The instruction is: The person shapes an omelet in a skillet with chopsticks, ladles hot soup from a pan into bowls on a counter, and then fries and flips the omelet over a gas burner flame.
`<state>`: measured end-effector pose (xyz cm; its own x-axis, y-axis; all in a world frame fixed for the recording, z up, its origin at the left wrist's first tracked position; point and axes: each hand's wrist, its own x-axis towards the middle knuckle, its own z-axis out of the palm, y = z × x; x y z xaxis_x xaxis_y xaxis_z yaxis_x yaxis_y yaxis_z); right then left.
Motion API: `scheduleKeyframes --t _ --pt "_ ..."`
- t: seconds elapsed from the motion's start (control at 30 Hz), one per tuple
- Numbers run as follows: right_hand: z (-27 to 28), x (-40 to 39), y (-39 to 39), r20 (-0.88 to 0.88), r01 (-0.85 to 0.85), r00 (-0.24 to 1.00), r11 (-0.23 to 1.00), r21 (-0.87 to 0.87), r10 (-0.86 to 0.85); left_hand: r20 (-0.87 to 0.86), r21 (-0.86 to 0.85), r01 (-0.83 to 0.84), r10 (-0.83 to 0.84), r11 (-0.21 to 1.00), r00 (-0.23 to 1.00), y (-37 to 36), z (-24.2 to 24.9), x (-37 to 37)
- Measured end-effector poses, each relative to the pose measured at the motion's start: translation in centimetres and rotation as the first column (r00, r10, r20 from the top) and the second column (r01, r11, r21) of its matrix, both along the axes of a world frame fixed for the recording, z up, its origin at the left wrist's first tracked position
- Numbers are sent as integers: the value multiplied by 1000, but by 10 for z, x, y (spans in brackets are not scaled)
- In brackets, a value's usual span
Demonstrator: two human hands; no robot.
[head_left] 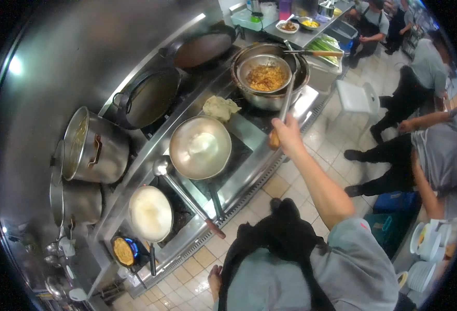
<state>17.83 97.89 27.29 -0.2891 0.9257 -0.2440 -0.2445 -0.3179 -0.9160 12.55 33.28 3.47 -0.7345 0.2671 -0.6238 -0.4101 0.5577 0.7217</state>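
Note:
My right hand point(286, 136) is wrapped round the wooden grip of a long-handled metal utensil point(289, 96). Its shaft points away from me to the rim of a large metal pot point(263, 102); the shape of its head cannot be made out. Inside the pot sits a metal bowl point(242, 78) of golden-brown fried food point(268, 78). A second tool with a wooden handle point(326, 53) lies across the pot's far rim. Low at my side hangs my left hand point(215, 281), partly hidden by my apron, its fingers loosely apart with nothing visible in them.
On the range stand an empty wok point(201, 147), a pale pan point(150, 213), a ladle point(184, 193), a crumpled cloth point(220, 108) and a small pan over a blue flame point(123, 251). Stockpots point(104, 155) and dark woks point(153, 98) line the back. Several people and a white stool point(358, 97) are at right.

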Motion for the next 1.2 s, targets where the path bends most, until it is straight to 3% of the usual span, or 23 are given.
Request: scheduleKeyframes --t 0.03,0.07,0.1,0.13,0.17,0.2,0.23,0.27,0.33,0.37,0.43,0.47,0.53,0.6,0.67,0.77,0.8,0.87,0.97,1.07,1.17,1.2 --pt "-2 2 -3 55 -1 998 999 34 -1 -80 -157 276 -291 948 953 10 17 -2" --pt "-4 4 -7 110 -5 994 998 69 -2 -77 -157 271 -286 950 955 17 26 0" --pt "-5 8 -11 112 -13 994 998 68 6 79 -49 -60 63 997 995 25 33 4" --pt "-5 13 -15 102 -3 995 994 111 -8 258 3 -400 386 916 886 27 36 7" --pt "-5 16 -19 89 7 996 988 157 -21 259 7 -409 394 912 882 15 25 7" --pt "-7 19 -23 88 -3 996 987 160 -12 134 -17 -157 158 987 978 -5 7 6" --pt "-11 21 -27 17 32 999 982 185 -36 17 -73 101 -100 992 995 -28 -17 6" --pt "-14 25 -30 -56 65 997 976 207 -55 14 -68 87 -87 994 996 -51 -47 11" --pt "-21 33 -33 -31 60 998 987 151 -56 -59 -20 -61 60 998 996 -88 -84 35" --pt "-14 34 -35 -94 46 995 986 159 -31 -49 -81 -8 4 997 999 -85 -62 40" --pt "6 32 -37 -202 16 979 990 142 13 -20 -198 106 -112 975 994 -41 30 48" --pt "17 30 -37 -245 9 969 993 121 21 -19 -195 70 -75 978 997 -46 28 56" --pt "46 20 -46 -256 -84 960 990 113 111 103 -238 -137 165 962 981 -60 18 67" --pt "60 5 -51 -268 -161 945 981 110 185 114 -198 -165 190 966 975 -75 1 81" --pt "70 -14 -49 -178 -353 913 929 114 368 66 -300 -151 179 942 982 -65 18 89" --pt "81 -58 -53 -162 -480 856 871 109 492 107 -393 -221 283 893 953 -51 28 101" --pt "85 -73 -56 -171 -547 813 831 101 556 111 -389 -227 290 893 951 -55 17 114" --pt "88 -105 -65 -134 -590 789 800 108 599 140 -170 -527 550 833 823 -69 -8 150" --pt "83 -153 -75 -28 -667 738 735 125 674 149 -212 -487 520 847 841 -58 30 167" --pt "77 -188 -79 74 -719 694 683 132 716 207 -303 -478 546 825 812 -64 33 200" --pt "78 -211 -91 20 -710 702 699 82 711 262 -382 -579 685 720 680 -93 -18 255" --pt "78 -215 -94 22 -716 697 694 82 717 254 -357 -583 676 730 692 -99 -23 263"
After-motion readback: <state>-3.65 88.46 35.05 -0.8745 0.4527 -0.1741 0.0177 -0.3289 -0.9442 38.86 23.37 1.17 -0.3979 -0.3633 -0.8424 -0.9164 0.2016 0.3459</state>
